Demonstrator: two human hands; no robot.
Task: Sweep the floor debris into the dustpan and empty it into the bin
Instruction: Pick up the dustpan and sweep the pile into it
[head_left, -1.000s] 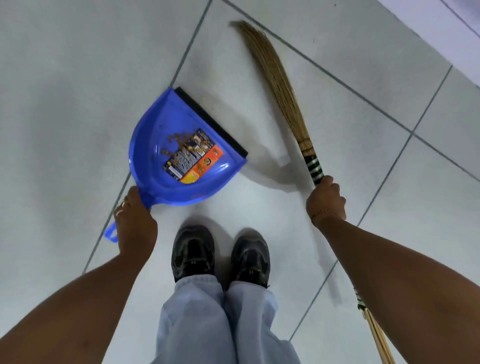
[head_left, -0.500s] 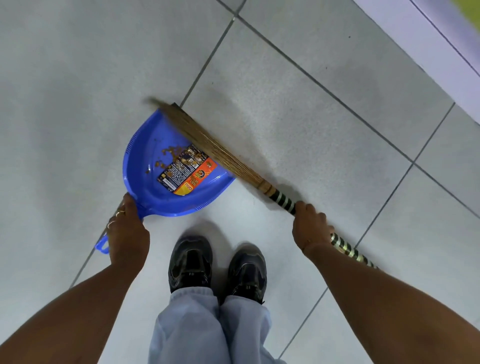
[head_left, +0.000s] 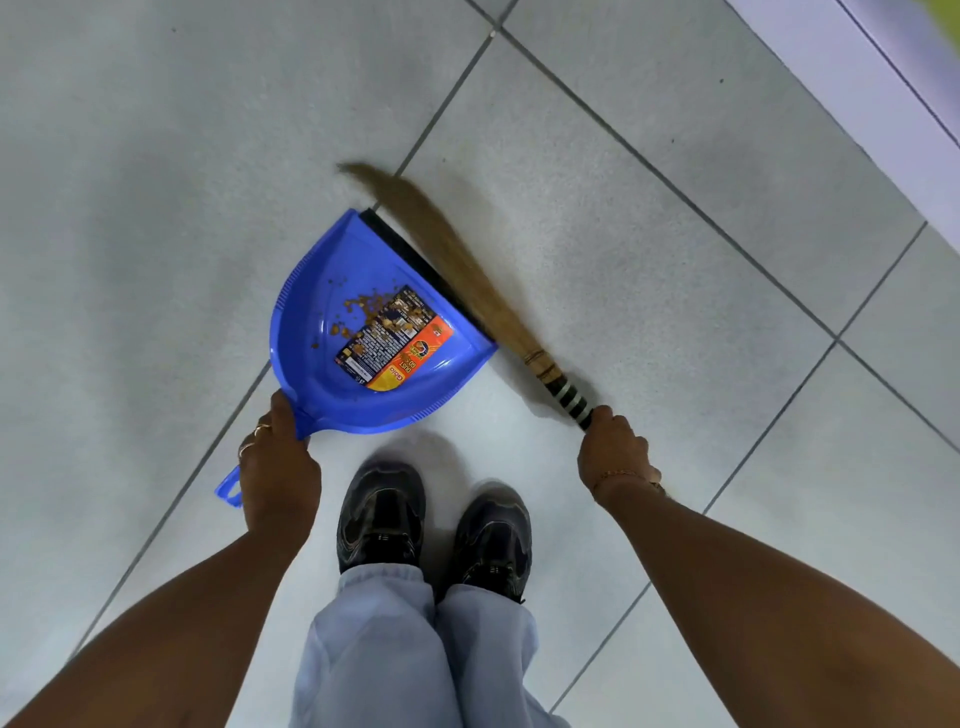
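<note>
An indoor space with a hard tiled floor, most likely a home or a plain utility or corridor area; cannot tell which. Large pale grey square ceramic floor tiles (head_left: 675, 218) with dark grout lines, laid diagonally to the view. A lighter lavender-white raised strip or step (head_left: 852, 78) along the top right edge, marking the floor's border. Household cleaning gear in use: a bright blue plastic dustpan (head_left: 311, 322) with a black rubber lip and a printed label, and a short straw-bristle hand broom with a black-and-white striped handle (head_left: 467, 280). No furniture, wall or fittings within the frame.
</note>
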